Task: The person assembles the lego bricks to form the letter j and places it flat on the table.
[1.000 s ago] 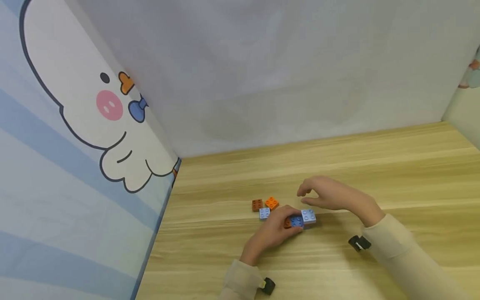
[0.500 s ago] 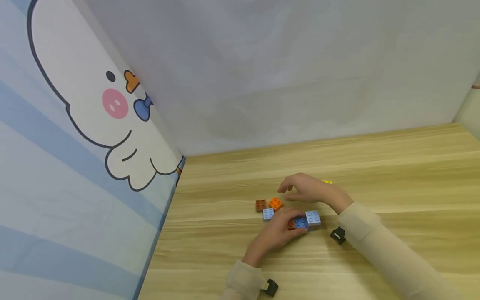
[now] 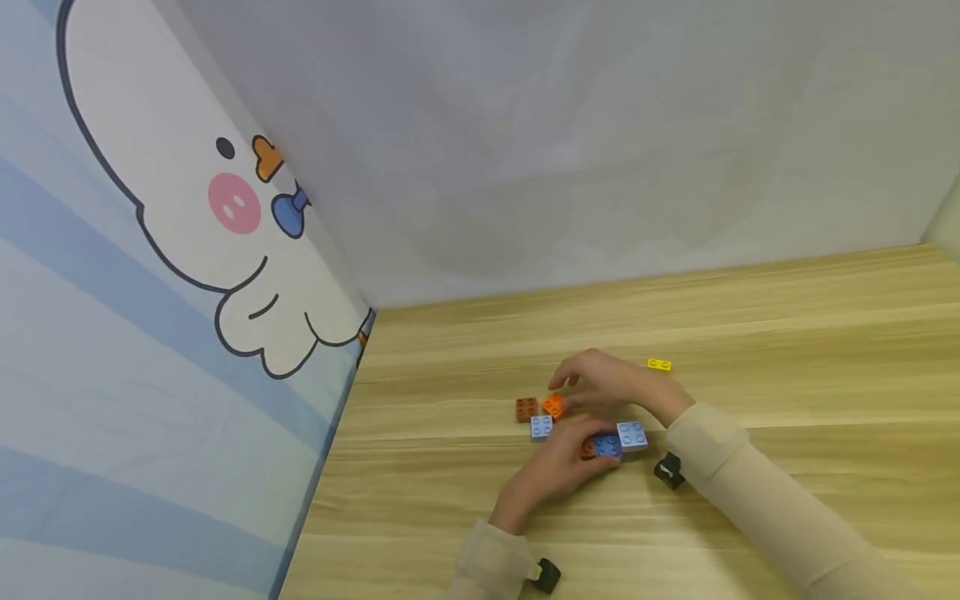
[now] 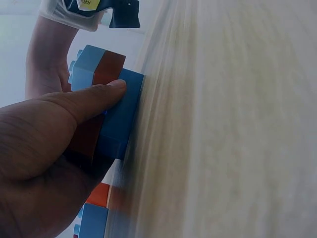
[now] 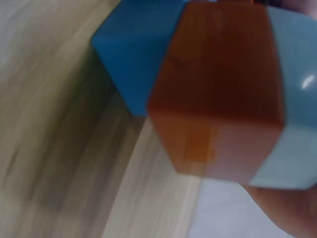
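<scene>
My left hand [image 3: 558, 462] grips a stack of building bricks, its thumb along the near side. In the left wrist view the stack shows a blue brick [image 4: 121, 114] against the table, a brown brick [image 4: 110, 68] on it and a light blue brick [image 4: 88, 65] on top. Over the table behind it, my right hand [image 3: 603, 379] reaches in with bent fingers. Its thumb tip overlaps the right edge of an orange brick [image 3: 552, 406], and the forefinger hangs just beyond the far edge. In the right wrist view the held stack's brown side [image 5: 218, 69] fills the middle.
Left of the orange brick lies a loose brown brick [image 3: 527, 409], with a small light blue brick [image 3: 541, 427] in front. A flat yellow brick [image 3: 659, 365] lies behind my right wrist. Pale walls border the wooden table [image 3: 420, 475] at the back and left.
My right hand has moved left and down to the orange brick, uncovering the yellow brick. My left hand keeps its grip on the stack. The head view has shifted slightly.
</scene>
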Demonstrator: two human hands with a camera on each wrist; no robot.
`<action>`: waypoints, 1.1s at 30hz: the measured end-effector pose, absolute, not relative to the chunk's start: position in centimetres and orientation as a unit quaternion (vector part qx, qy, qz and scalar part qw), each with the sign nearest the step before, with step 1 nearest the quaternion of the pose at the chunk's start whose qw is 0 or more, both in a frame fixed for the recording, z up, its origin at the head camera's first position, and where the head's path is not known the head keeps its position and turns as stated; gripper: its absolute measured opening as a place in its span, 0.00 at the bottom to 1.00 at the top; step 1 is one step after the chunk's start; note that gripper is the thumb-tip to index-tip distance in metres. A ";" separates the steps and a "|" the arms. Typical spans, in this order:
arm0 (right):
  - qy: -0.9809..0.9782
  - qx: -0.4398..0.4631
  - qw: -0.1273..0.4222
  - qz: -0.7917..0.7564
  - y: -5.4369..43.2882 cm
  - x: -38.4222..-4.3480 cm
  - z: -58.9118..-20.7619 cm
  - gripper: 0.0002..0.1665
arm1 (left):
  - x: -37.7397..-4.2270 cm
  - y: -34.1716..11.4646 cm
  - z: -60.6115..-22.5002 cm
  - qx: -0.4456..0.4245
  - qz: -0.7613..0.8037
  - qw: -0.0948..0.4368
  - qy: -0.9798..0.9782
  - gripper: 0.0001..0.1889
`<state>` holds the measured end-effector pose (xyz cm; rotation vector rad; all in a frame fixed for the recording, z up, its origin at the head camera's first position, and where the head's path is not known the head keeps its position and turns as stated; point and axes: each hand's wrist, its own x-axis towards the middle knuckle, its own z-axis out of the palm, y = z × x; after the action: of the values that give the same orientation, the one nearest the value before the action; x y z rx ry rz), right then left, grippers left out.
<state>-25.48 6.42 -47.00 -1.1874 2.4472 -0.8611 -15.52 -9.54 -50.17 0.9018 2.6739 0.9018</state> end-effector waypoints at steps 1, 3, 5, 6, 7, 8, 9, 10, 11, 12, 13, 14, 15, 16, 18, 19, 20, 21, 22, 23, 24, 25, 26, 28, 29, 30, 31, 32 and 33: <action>0.848 -0.414 0.144 -0.299 6.3 -25.5 -47.0 0.17 | -15.5 -9.5 -50.2 0.302 0.304 0.090 0.899 0.21; 0.847 -0.418 0.143 -0.297 6.1 -25.5 -47.0 0.17 | -15.5 -9.5 -50.2 0.300 0.306 0.092 0.899 0.21; 0.848 -0.415 0.146 -0.297 5.9 -25.5 -47.0 0.17 | -15.5 -9.5 -50.2 0.298 0.309 0.094 0.898 0.21; 0.848 -0.413 0.149 -0.296 5.9 -25.4 -47.0 0.17 | -15.5 -9.5 -50.2 0.297 0.309 0.094 0.899 0.21; 0.850 -0.410 0.151 -0.295 5.8 -25.4 -47.0 0.17 | -15.5 -9.5 -50.2 0.297 0.308 0.094 0.899 0.21; 0.851 -0.407 0.153 -0.293 5.8 -25.3 -47.1 0.18 | -15.5 -9.5 -50.2 0.296 0.310 0.096 0.899 0.21; 0.852 -0.404 0.157 -0.293 5.7 -25.3 -47.1 0.18 | -15.5 -9.5 -50.2 0.294 0.310 0.097 0.899 0.21; 0.853 -0.399 0.161 -0.293 5.7 -25.2 -47.1 0.18 | -15.5 -9.5 -50.2 0.292 0.311 0.099 0.899 0.21; 0.854 -0.398 0.163 -0.293 5.7 -25.1 -47.1 0.18 | -15.5 -9.5 -50.1 0.290 0.310 0.101 0.900 0.22; 0.854 -0.397 0.165 -0.293 5.7 -25.1 -47.2 0.18 | -15.5 -9.5 -50.1 0.288 0.310 0.102 0.900 0.21; 0.854 -0.395 0.166 -0.293 5.7 -25.1 -47.2 0.18 | -15.5 -9.5 -50.1 0.287 0.310 0.103 0.900 0.21; 0.854 -0.394 0.169 -0.296 5.7 -25.0 -47.1 0.18 | -15.5 -9.5 -50.2 0.286 0.310 0.104 0.901 0.21; 0.853 -0.394 0.170 -0.297 5.7 -25.0 -47.1 0.18 | -15.5 -9.5 -50.2 0.287 0.309 0.104 0.901 0.21; 0.853 -0.393 0.171 -0.298 5.7 -24.9 -47.1 0.18 | -15.5 -9.5 -50.2 0.288 0.309 0.103 0.900 0.21; 0.851 -0.393 0.172 -0.302 5.7 -24.9 -47.0 0.17 | -15.6 -9.5 -50.3 0.294 0.305 0.096 0.901 0.21; 0.850 -0.396 0.170 -0.303 5.7 -24.9 -47.0 0.17 | -15.6 -9.5 -50.4 0.297 0.303 0.093 0.901 0.21; 0.850 -0.398 0.166 -0.303 5.8 -24.8 -47.0 0.17 | -15.6 -9.5 -50.4 0.299 0.302 0.090 0.901 0.20; 0.849 -0.400 0.163 -0.304 5.9 -24.8 -47.0 0.17 | -15.7 -9.5 -50.4 0.301 0.300 0.088 0.901 0.20; 0.849 -0.401 0.160 -0.305 5.9 -24.8 -47.0 0.16 | -15.7 -9.4 -50.5 0.303 0.299 0.087 0.901 0.20; 0.848 -0.402 0.156 -0.307 6.0 -24.8 -47.1 0.16 | -15.7 -9.4 -50.5 0.303 0.298 0.085 0.901 0.20; 0.848 -0.404 0.152 -0.308 6.1 -24.8 -47.1 0.16 | -15.6 -9.4 -50.4 0.301 0.300 0.089 0.901 0.20; 0.848 -0.406 0.146 -0.308 6.2 -24.8 -47.2 0.15 | -15.6 -9.4 -50.4 0.300 0.299 0.089 0.902 0.20; 0.849 -0.405 0.142 -0.309 6.3 -24.8 -47.2 0.15 | -15.6 -9.4 -50.4 0.298 0.301 0.090 0.901 0.20; 0.850 -0.405 0.134 -0.310 6.5 -24.8 -47.3 0.14 | -15.6 -9.3 -50.4 0.296 0.302 0.092 0.901 0.20; 0.850 -0.405 0.130 -0.310 6.6 -24.7 -47.3 0.14 | -15.6 -9.3 -50.4 0.296 0.302 0.091 0.902 0.20; 0.851 -0.405 0.126 -0.310 6.7 -24.7 -47.3 0.13 | -15.6 -9.3 -50.4 0.295 0.304 0.092 0.901 0.20; 0.852 -0.404 0.123 -0.311 6.9 -24.7 -47.2 0.13 | -15.7 -9.3 -50.5 0.296 0.306 0.091 0.901 0.20; 0.852 -0.402 0.120 -0.312 7.0 -24.6 -47.1 0.12 | -15.7 -9.3 -50.5 0.296 0.306 0.092 0.900 0.20; 0.853 -0.401 0.116 -0.314 7.2 -24.5 -47.1 0.12 | -15.7 -9.3 -50.5 0.295 0.306 0.093 0.900 0.21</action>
<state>-24.54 7.21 -47.06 -1.1753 2.4980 -0.9188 -15.73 -9.30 -50.50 0.8768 2.6726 0.9098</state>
